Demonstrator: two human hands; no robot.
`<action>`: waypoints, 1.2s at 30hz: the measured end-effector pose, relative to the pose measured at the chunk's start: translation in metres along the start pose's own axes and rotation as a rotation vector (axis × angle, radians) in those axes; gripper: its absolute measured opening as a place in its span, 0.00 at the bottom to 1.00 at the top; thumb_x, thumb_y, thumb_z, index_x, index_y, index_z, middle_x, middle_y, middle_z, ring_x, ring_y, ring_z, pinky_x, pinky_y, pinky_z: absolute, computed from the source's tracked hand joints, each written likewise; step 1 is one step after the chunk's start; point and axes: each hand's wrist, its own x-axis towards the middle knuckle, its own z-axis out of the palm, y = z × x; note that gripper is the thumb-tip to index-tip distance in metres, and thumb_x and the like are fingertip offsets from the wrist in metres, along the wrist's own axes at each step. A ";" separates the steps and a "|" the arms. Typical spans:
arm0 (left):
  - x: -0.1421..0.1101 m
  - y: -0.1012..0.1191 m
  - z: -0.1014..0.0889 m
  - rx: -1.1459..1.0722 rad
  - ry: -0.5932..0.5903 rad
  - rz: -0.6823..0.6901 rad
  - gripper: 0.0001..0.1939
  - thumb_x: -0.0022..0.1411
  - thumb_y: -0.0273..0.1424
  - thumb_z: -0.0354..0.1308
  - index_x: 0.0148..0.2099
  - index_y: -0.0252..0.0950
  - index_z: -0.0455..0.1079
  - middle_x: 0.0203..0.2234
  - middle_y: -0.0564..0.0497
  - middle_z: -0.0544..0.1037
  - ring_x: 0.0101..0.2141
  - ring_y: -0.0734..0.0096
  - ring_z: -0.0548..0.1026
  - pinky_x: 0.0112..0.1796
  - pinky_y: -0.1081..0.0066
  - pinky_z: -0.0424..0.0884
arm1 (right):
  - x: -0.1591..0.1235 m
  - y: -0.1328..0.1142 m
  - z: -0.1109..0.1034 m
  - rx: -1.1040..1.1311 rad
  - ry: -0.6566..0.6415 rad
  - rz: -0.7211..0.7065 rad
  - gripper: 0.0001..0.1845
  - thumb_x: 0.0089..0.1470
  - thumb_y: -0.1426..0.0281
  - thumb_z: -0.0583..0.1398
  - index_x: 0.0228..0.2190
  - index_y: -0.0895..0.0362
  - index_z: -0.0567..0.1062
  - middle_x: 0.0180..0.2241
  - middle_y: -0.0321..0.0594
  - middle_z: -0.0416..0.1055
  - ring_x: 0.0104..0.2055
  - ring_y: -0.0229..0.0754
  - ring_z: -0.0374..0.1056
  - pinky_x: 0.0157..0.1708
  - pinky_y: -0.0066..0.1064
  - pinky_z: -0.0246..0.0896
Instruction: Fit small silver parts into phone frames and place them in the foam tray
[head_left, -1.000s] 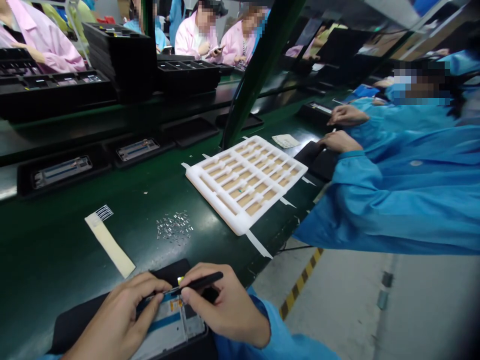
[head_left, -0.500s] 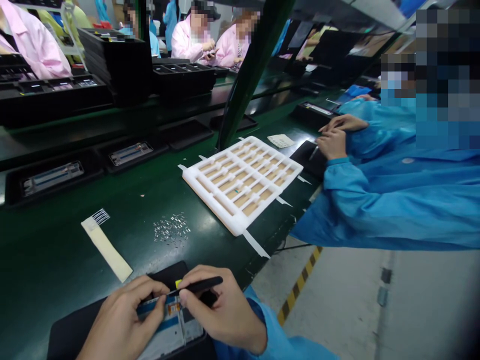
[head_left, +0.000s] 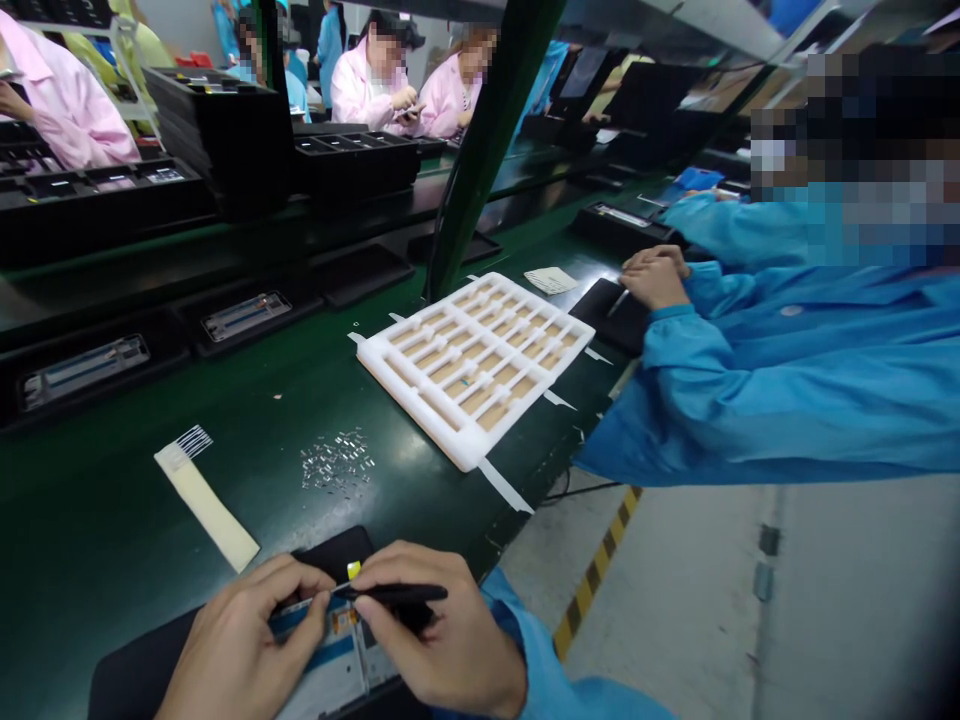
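A long dark-green assembly bench point(head_left: 97, 520) runs away ahead of the hands, with a green upright post point(head_left: 487, 150) rising from it beyond them and a concrete floor with a yellow-and-black stripe point(head_left: 600, 570) to their right. Far ahead, people in pink smocks point(head_left: 375, 85) sit past stacks of black trays point(head_left: 225, 130). To the right of the hands, a co-worker in a blue smock point(head_left: 780, 390) has both hands point(head_left: 654, 280) over a black mat point(head_left: 607, 315). Ahead of the hands lies a white foam tray point(head_left: 442, 425), taped to the bench, with a scatter of tiny metal parts point(head_left: 336, 462) and a cream strip point(head_left: 206, 510) to its left, nearer the hands. Directly under the hands, a phone frame point(head_left: 330, 660) with a blue band and a small orange label lies on a black mat point(head_left: 135, 685). The left hand point(head_left: 240, 640) is closed on the frame's upper edge, pinching it between thumb and fingers. The right hand point(head_left: 442, 630) is curled firmly around black tweezers point(head_left: 405, 594), their tip at that same edge, just beside a small yellow tab point(head_left: 353, 569). Whether the tips hold anything is too small to tell.
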 end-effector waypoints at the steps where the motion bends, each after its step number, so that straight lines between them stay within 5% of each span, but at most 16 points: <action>1: 0.000 0.000 0.000 0.005 0.003 0.001 0.15 0.74 0.47 0.55 0.42 0.51 0.81 0.38 0.56 0.85 0.38 0.68 0.84 0.37 0.74 0.76 | 0.000 0.000 0.000 0.000 -0.003 -0.003 0.10 0.58 0.78 0.66 0.40 0.58 0.86 0.36 0.48 0.85 0.36 0.47 0.84 0.38 0.32 0.79; 7: -0.001 0.003 0.001 0.045 0.030 0.068 0.16 0.76 0.47 0.54 0.42 0.51 0.81 0.35 0.57 0.84 0.36 0.70 0.84 0.35 0.77 0.75 | -0.004 0.004 -0.001 -0.032 -0.077 -0.054 0.10 0.62 0.78 0.65 0.43 0.60 0.86 0.39 0.52 0.84 0.39 0.47 0.83 0.41 0.32 0.79; 13: -0.003 0.000 -0.012 0.077 0.027 0.259 0.17 0.79 0.41 0.50 0.56 0.50 0.80 0.42 0.54 0.87 0.41 0.70 0.87 0.40 0.79 0.80 | -0.007 0.009 -0.003 -0.146 -0.172 -0.195 0.11 0.66 0.78 0.64 0.48 0.59 0.83 0.43 0.53 0.85 0.44 0.48 0.81 0.47 0.36 0.79; 17: -0.007 -0.005 -0.020 0.302 0.163 0.416 0.14 0.78 0.39 0.54 0.54 0.47 0.81 0.40 0.53 0.89 0.38 0.68 0.88 0.39 0.79 0.82 | -0.007 0.008 0.000 -0.083 -0.110 -0.118 0.10 0.64 0.77 0.64 0.46 0.59 0.84 0.41 0.52 0.84 0.42 0.48 0.82 0.45 0.35 0.80; 21: -0.010 0.000 -0.026 0.512 0.277 0.591 0.24 0.82 0.39 0.46 0.47 0.40 0.84 0.31 0.52 0.87 0.30 0.66 0.86 0.34 0.73 0.82 | -0.006 0.006 0.005 -0.064 -0.079 -0.003 0.10 0.63 0.76 0.64 0.43 0.59 0.86 0.40 0.51 0.84 0.41 0.48 0.82 0.42 0.33 0.79; 25: 0.006 -0.021 -0.050 0.566 0.346 0.423 0.22 0.80 0.47 0.49 0.47 0.47 0.83 0.40 0.55 0.89 0.39 0.70 0.87 0.43 0.76 0.81 | -0.004 0.008 0.007 0.017 -0.022 0.132 0.08 0.61 0.74 0.66 0.39 0.57 0.87 0.37 0.48 0.84 0.38 0.47 0.82 0.40 0.31 0.78; 28: 0.031 -0.060 -0.081 0.642 0.569 0.248 0.28 0.79 0.51 0.45 0.49 0.41 0.82 0.49 0.44 0.87 0.49 0.52 0.84 0.53 0.57 0.79 | 0.000 0.013 0.002 0.152 0.094 0.220 0.07 0.62 0.69 0.67 0.37 0.58 0.87 0.35 0.47 0.83 0.35 0.45 0.81 0.33 0.29 0.77; 30: 0.047 -0.083 -0.099 0.679 0.652 0.168 0.30 0.79 0.51 0.43 0.49 0.37 0.81 0.50 0.37 0.85 0.49 0.44 0.83 0.51 0.50 0.78 | 0.003 0.018 -0.001 0.201 0.157 0.246 0.08 0.63 0.67 0.67 0.37 0.58 0.86 0.35 0.46 0.82 0.34 0.45 0.80 0.32 0.28 0.77; 36: 0.065 -0.102 -0.113 0.754 0.587 0.143 0.29 0.77 0.49 0.41 0.45 0.39 0.79 0.45 0.40 0.86 0.44 0.49 0.84 0.40 0.59 0.78 | 0.006 0.027 -0.001 0.219 0.202 0.242 0.10 0.62 0.65 0.69 0.37 0.60 0.87 0.35 0.47 0.82 0.35 0.45 0.80 0.34 0.29 0.77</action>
